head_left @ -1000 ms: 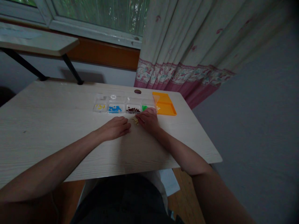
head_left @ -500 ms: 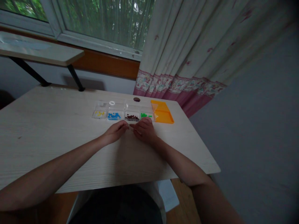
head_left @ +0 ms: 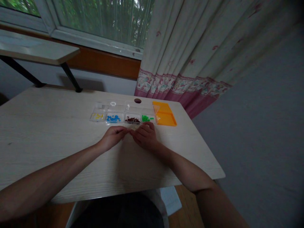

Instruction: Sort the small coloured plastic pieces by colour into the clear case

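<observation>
My left hand (head_left: 115, 135) is closed, its fingertips meeting those of my right hand (head_left: 145, 135) just in front of a row of clear lidded boxes. A small pale, see-through piece (head_left: 134, 127) shows between the hands; its kind I cannot make out. My right hand is curled, its fingers closed around or against that piece. Behind the hands, the open boxes hold small yellow pieces (head_left: 98, 116), blue pieces (head_left: 113, 118), dark brown pieces (head_left: 132, 120) and green pieces (head_left: 146, 118).
An open orange box (head_left: 167, 119) stands at the right end of the row. Behind is a round dark hole (head_left: 137, 100) in the pale wooden table (head_left: 47, 133). A raised shelf (head_left: 38, 49) stands at the left; a curtain (head_left: 175, 85) hangs behind the table.
Both hands have shifted slightly, and the fingertips have come together. More of the pale piece shows above the right fingers. The camera view has moved a little.
</observation>
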The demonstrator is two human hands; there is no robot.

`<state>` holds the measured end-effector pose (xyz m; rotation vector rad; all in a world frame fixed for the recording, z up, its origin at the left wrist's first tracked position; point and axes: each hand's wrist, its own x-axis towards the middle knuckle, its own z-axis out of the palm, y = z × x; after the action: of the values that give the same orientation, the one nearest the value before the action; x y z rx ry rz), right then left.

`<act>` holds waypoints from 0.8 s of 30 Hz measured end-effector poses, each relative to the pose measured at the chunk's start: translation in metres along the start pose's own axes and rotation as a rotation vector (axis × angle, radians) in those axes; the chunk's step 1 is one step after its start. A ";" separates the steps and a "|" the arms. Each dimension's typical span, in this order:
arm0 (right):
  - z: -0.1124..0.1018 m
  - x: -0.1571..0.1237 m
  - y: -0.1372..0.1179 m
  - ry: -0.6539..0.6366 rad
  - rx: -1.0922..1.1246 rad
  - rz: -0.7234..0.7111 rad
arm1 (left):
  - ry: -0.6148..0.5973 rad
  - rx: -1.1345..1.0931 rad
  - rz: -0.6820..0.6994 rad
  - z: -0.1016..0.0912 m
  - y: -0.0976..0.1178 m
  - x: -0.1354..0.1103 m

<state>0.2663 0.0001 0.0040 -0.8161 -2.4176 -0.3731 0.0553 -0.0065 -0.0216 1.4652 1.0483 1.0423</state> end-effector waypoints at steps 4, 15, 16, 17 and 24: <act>-0.002 0.002 -0.001 -0.017 -0.018 -0.031 | -0.033 0.055 0.020 0.000 0.002 -0.001; -0.012 -0.022 0.110 0.126 -0.246 0.681 | -0.051 0.101 0.019 -0.001 0.022 -0.005; -0.011 -0.025 0.116 0.101 -0.250 0.732 | -0.055 0.108 0.023 -0.001 0.021 -0.005; -0.010 -0.027 0.120 0.080 -0.251 0.774 | -0.059 0.114 0.025 -0.001 0.021 -0.005; 0.001 -0.031 0.122 -0.013 -0.262 0.868 | -0.072 0.125 0.028 -0.003 0.019 -0.004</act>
<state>0.3627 0.0810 -0.0055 -1.8565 -1.8016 -0.3256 0.0532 -0.0120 -0.0031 1.6106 1.0597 0.9508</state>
